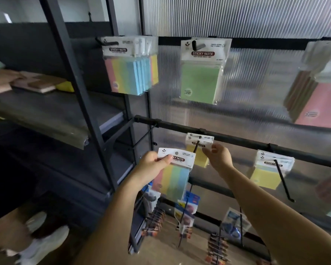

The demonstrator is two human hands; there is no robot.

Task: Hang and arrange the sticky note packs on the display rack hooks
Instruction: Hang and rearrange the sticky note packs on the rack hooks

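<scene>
Well, from where I stand the shelf [46, 109] at nine o'clock is blurred, its brown items hard to name. The left hand [151, 167] pinches the white header of a striped sticky note pack [173, 175], thumb over its label; the pack's lower edge covers the goods below. Just beside it at one o'clock, a yellow pack [198, 152] hangs on a hook [197, 146] off the black rail [237, 139]. The right hand [219, 156] touches that pack's right corner; I cannot tell whether the fingers pinch it. At three o'clock the pink pack [321, 104] is cut off by the edge. Open panel lies between the hooks.
</scene>
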